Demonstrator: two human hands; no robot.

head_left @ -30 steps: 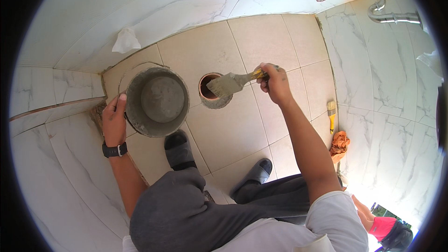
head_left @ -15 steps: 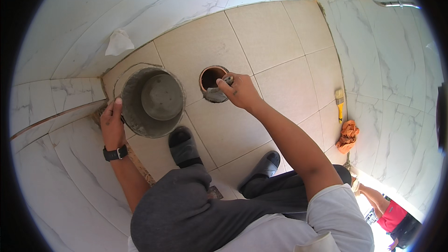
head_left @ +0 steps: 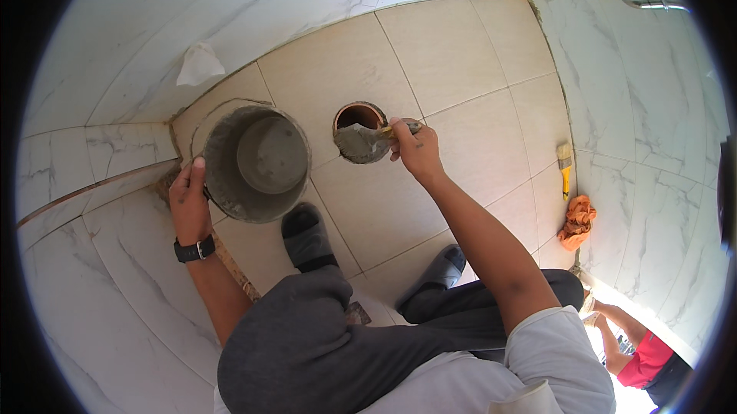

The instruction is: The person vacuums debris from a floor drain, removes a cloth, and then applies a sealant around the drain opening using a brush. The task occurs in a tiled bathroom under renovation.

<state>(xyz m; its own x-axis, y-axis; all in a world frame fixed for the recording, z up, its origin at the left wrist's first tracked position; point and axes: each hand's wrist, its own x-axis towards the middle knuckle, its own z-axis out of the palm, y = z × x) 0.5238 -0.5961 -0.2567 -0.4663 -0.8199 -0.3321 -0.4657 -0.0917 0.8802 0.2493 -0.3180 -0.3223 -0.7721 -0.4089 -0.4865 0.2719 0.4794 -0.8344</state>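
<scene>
My left hand (head_left: 190,195) is closed on the left rim of a grey bucket (head_left: 223,188), which is tipped so its inside shows, with wet grey mortar (head_left: 270,155) at the bottom. In my right hand (head_left: 420,155) is a small trowel (head_left: 362,142), its handle pinched between thumb and fingers. Grey mortar coats the blade, which lies over the near part of a round orange-brown pipe opening (head_left: 376,111) in the floor. Whether the blade touches the pipe's rim cannot be made out. The bucket's wire handle (head_left: 201,124) hangs on its far side.
Beige tiles (head_left: 476,138) cover the floor between marbled walls. By the right wall lie a yellow-handled paintbrush (head_left: 565,172) and a crumpled orange cloth (head_left: 577,222). My sandalled feet stand near the bucket. Another person in red (head_left: 649,359) is at lower right. A chrome pipe (head_left: 649,0) juts out at upper right.
My right hand has turned the trowel, so its mortar-covered face now shows over the pipe opening. My left hand still grips the bucket. The other person's arms have shifted.
</scene>
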